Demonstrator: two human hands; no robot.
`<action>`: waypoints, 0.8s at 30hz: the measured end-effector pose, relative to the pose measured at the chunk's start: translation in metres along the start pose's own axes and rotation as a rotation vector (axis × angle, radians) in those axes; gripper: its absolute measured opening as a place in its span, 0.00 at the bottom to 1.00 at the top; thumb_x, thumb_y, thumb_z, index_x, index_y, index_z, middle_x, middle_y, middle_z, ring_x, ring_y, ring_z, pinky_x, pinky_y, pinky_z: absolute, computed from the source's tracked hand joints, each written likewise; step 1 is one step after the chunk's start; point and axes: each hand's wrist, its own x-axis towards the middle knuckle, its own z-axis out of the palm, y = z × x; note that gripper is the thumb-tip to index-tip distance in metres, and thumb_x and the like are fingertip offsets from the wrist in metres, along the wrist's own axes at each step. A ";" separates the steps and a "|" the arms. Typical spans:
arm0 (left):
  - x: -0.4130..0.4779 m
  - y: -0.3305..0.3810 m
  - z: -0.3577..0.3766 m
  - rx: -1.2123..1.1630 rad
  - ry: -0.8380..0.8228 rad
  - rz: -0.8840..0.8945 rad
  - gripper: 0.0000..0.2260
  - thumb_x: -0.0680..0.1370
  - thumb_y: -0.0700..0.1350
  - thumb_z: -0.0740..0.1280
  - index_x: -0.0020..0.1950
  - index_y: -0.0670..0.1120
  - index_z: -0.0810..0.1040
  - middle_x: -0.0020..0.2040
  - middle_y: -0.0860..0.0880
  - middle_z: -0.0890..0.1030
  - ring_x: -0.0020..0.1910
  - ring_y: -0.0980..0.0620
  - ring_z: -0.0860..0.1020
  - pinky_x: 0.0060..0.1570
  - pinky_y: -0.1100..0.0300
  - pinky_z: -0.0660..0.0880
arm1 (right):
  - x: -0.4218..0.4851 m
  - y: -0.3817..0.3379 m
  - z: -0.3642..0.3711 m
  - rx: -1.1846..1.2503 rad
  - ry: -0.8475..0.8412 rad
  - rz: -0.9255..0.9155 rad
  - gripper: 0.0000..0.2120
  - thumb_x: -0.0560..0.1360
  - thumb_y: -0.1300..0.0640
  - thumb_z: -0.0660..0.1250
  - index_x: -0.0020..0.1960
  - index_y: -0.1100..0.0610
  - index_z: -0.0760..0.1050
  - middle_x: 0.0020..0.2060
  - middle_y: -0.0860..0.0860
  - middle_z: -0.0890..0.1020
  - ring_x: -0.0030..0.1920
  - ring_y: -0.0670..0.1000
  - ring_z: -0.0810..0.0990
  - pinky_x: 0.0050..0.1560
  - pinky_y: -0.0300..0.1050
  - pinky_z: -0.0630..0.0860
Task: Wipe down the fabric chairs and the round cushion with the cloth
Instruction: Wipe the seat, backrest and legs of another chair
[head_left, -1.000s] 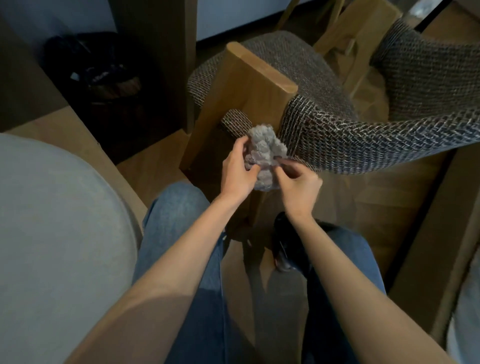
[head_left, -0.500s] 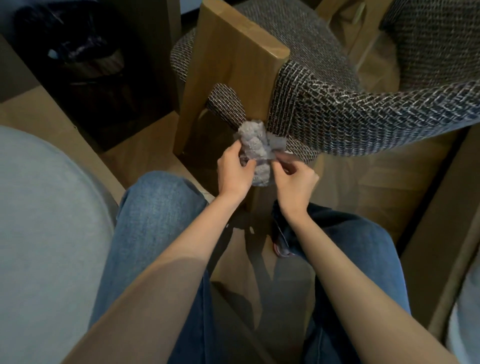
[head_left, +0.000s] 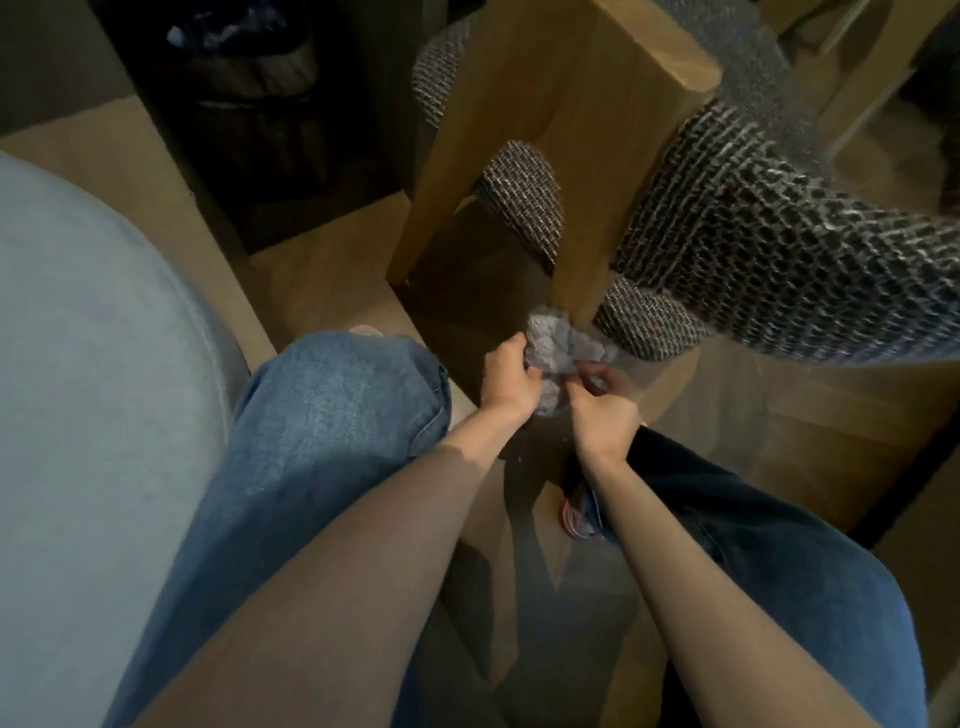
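Note:
A crumpled grey cloth (head_left: 553, 345) is held between both hands just below the chair's backrest. My left hand (head_left: 506, 379) grips its left side with curled fingers. My right hand (head_left: 602, 400) pinches its right side. The fabric chair (head_left: 769, 260) has a dark woven backrest curving to the right and a thick wooden back leg (head_left: 561, 140) rising above the cloth. The cloth touches the lower end of the woven fabric beside that leg. A pale round cushion (head_left: 88, 415) fills the left edge of the view.
My knees in blue jeans (head_left: 332, 415) are bent under my arms, over a wooden floor (head_left: 322, 270). A dark bin with a black bag (head_left: 249, 62) stands at the back left. More wooden chair legs (head_left: 857, 67) show at the top right.
The view has come closer and lower towards the chair. Both hands with the cloth have slid down along the wooden leg to the lower edge of the woven backrest.

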 end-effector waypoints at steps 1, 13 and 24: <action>0.002 -0.005 0.005 0.004 -0.020 -0.020 0.16 0.78 0.34 0.63 0.66 0.41 0.74 0.64 0.42 0.78 0.64 0.45 0.74 0.64 0.57 0.68 | 0.004 0.007 0.001 -0.004 -0.013 0.057 0.10 0.72 0.62 0.71 0.40 0.48 0.76 0.39 0.40 0.78 0.48 0.47 0.80 0.58 0.54 0.78; 0.026 -0.045 0.034 0.009 -0.103 -0.236 0.15 0.79 0.35 0.64 0.65 0.40 0.74 0.64 0.41 0.77 0.65 0.43 0.74 0.65 0.56 0.68 | 0.023 0.045 0.021 -0.030 -0.124 0.245 0.07 0.72 0.62 0.73 0.41 0.52 0.77 0.44 0.49 0.81 0.50 0.52 0.81 0.60 0.53 0.77; -0.032 0.051 -0.038 -0.305 0.269 0.170 0.19 0.78 0.34 0.63 0.68 0.44 0.74 0.62 0.46 0.79 0.62 0.50 0.76 0.58 0.66 0.69 | -0.028 -0.090 -0.018 0.093 0.253 -0.216 0.06 0.73 0.62 0.72 0.49 0.59 0.84 0.40 0.45 0.81 0.41 0.37 0.78 0.46 0.24 0.72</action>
